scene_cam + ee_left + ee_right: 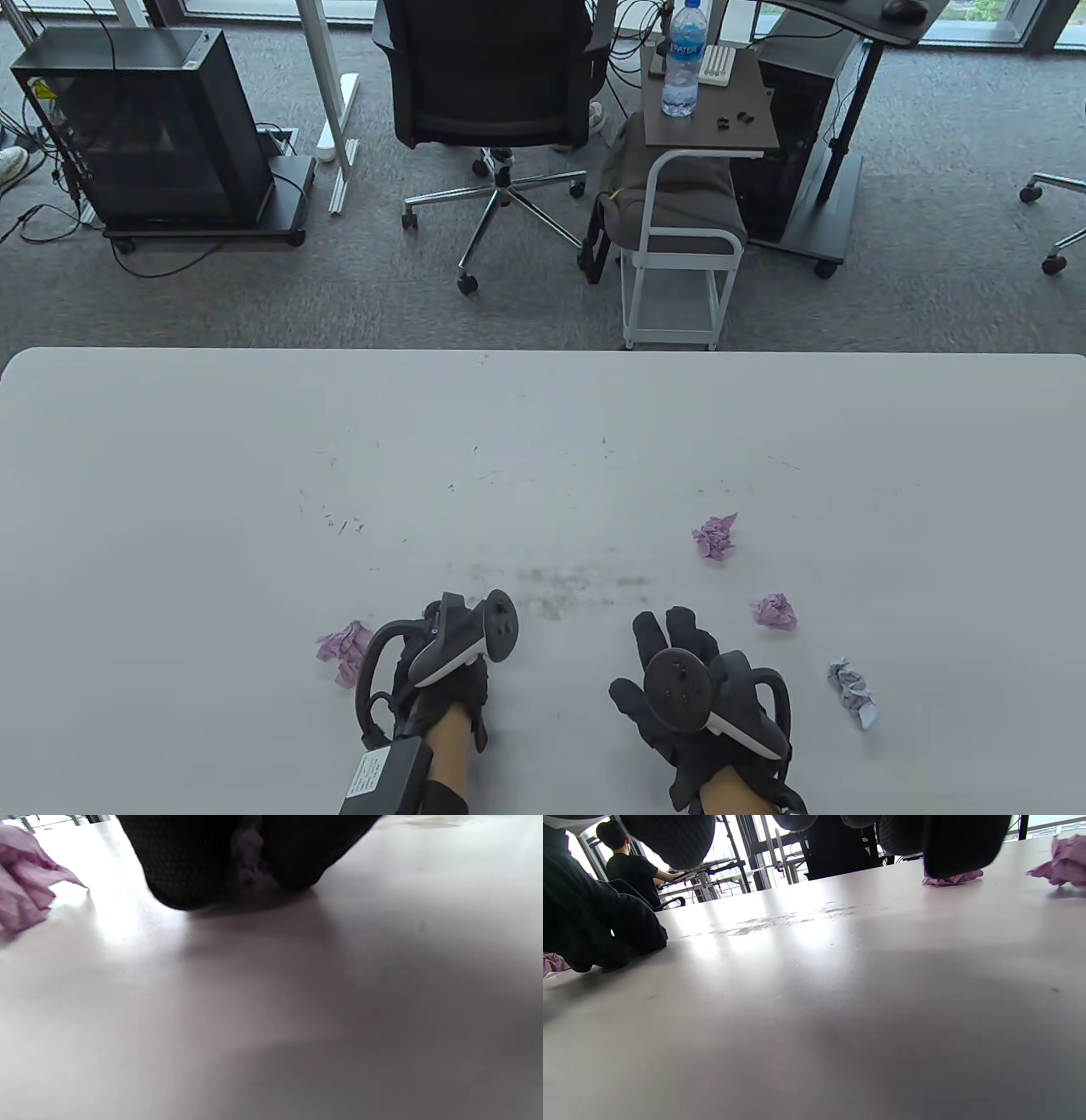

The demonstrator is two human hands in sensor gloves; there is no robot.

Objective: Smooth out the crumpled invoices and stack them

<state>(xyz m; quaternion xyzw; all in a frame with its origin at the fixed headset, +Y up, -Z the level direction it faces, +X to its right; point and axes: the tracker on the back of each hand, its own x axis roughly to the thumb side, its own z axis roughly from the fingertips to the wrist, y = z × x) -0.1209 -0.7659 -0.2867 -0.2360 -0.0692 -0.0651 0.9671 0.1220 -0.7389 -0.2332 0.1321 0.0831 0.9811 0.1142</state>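
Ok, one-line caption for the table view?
Gloved left hand and right hand rest on table among four crumpled invoices, none flattened.

White table [212, 509] — 4 crumpled invoices [714, 537], scuffed mid.

Only the blue label of the water bottle [684, 58] on the small side table [747, 127] carries letters; they look like "WATER", too small to be sure. Nothing else can be read.
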